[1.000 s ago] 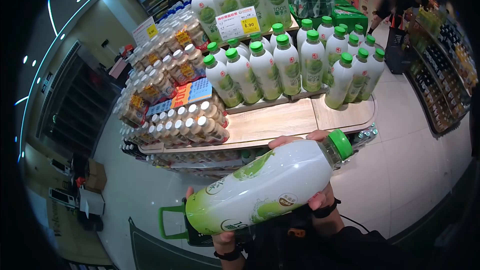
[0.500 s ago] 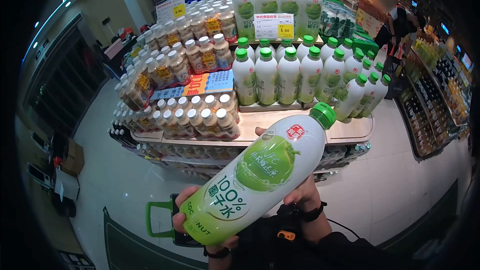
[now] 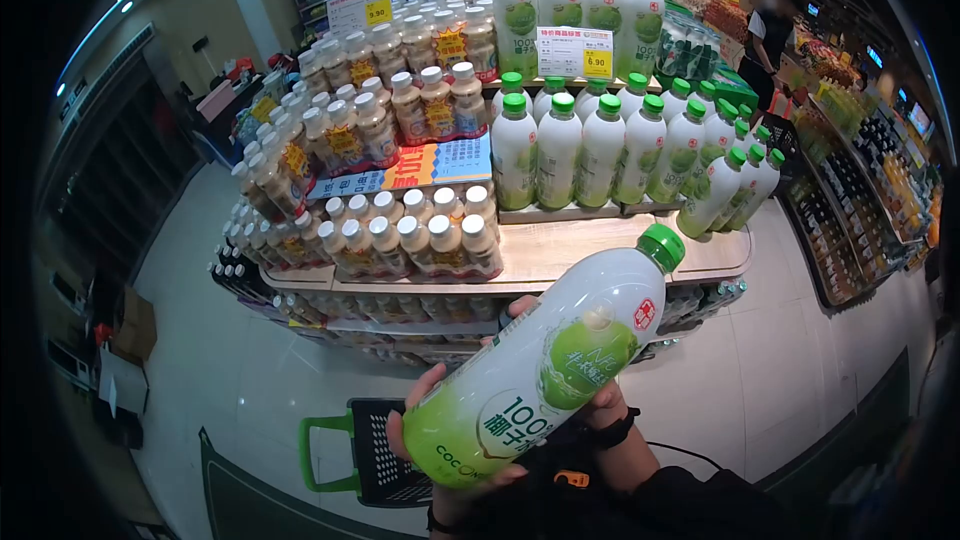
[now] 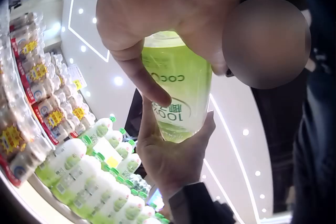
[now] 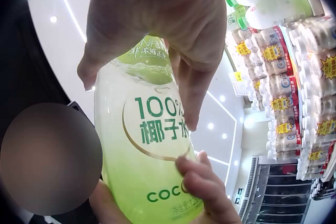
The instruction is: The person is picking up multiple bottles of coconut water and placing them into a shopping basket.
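Observation:
Both hands hold a large bottle of coconut water, tilted with its green cap up and to the right. Its white and green label, with a green coconut picture, faces up. My left hand grips the base end, fingers on the far side and thumb on the near side. Higher on the body, my right hand grips it from below, part of the hand hidden behind the bottle. In the right wrist view, the right hand curls around the bottle's upper part, while the left hand holds its lower end.
A wooden display stand carries rows of similar coconut water bottles and packs of white-capped bottles. A price sign stands among them. Below left is a black basket with a green handle. A person stands at the back right.
The bottle has been turned about its length, so the coconut label now faces up. It has also tipped steeper, cap end higher. The head view has shifted across the display.

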### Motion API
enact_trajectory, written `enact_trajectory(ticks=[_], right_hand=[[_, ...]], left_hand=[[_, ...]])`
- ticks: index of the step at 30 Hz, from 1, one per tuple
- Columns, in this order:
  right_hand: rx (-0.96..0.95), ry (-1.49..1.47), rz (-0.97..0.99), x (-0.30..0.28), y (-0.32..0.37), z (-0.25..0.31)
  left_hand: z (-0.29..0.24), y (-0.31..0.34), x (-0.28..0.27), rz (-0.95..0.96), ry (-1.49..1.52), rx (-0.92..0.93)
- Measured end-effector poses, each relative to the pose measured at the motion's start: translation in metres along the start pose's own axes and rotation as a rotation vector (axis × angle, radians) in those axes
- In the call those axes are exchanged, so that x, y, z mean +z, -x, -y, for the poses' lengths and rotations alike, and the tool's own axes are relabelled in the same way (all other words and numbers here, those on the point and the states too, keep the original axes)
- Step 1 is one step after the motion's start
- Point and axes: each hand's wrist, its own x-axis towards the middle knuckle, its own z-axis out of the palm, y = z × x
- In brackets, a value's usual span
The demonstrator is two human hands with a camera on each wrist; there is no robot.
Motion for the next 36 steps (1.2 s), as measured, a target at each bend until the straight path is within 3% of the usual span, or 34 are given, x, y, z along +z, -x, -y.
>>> enact_trajectory(ticks=[2, 6, 9, 11, 12, 13, 16, 19, 24, 26, 29, 32, 36], right_hand=[[-0.058, 0.052, 0.067, 0.010, -0.002, 0.003], [-0.070, 0.123, 0.186, 0.013, -0.004, 0.011], [-0.065, 0.034, 0.186, 0.025, -0.008, 0.015], [-0.060, -0.032, 0.163, 0.023, 0.001, 0.017], [0.076, 0.068, 0.012, 0.014, 0.013, 0.019], [0.211, 0.169, -0.137, 0.008, 0.019, 0.020], [0.193, 0.321, -0.095, 0.001, 0.012, 0.014], [0.148, 0.241, -0.051, -0.015, 0.013, -0.001], [0.169, 0.325, 0.066, -0.039, 0.024, -0.007], [0.195, 0.351, 0.141, -0.021, 0.013, 0.004], [-0.011, 0.143, 0.183, 0.015, 0.001, 0.012], [-0.100, 0.026, 0.233, 0.016, 0.000, 0.011], [-0.082, 0.014, 0.191, 0.014, 0.003, 0.013]], left_hand=[[-0.012, -0.002, -0.002, -0.212, 0.182, -0.482], [-0.007, -0.002, -0.014, -0.107, 0.196, -0.578], [0.009, 0.009, -0.013, -0.124, 0.181, -0.436], [0.020, 0.005, -0.007, -0.089, 0.066, -0.029], [0.022, -0.001, -0.002, -0.074, -0.021, 0.161], [0.022, -0.001, -0.002, -0.074, -0.022, 0.164], [0.026, -0.007, -0.006, -0.096, -0.403, 0.346], [0.033, -0.011, -0.009, -0.065, -0.507, 0.465], [0.031, -0.003, -0.012, 0.063, -0.469, 0.365], [0.031, 0.001, -0.014, 0.060, -0.445, 0.333], [0.034, 0.010, -0.018, 0.050, -0.372, 0.241], [0.037, 0.015, -0.023, 0.043, -0.222, 0.082], [0.039, 0.018, -0.021, 0.051, -0.191, -0.002]])
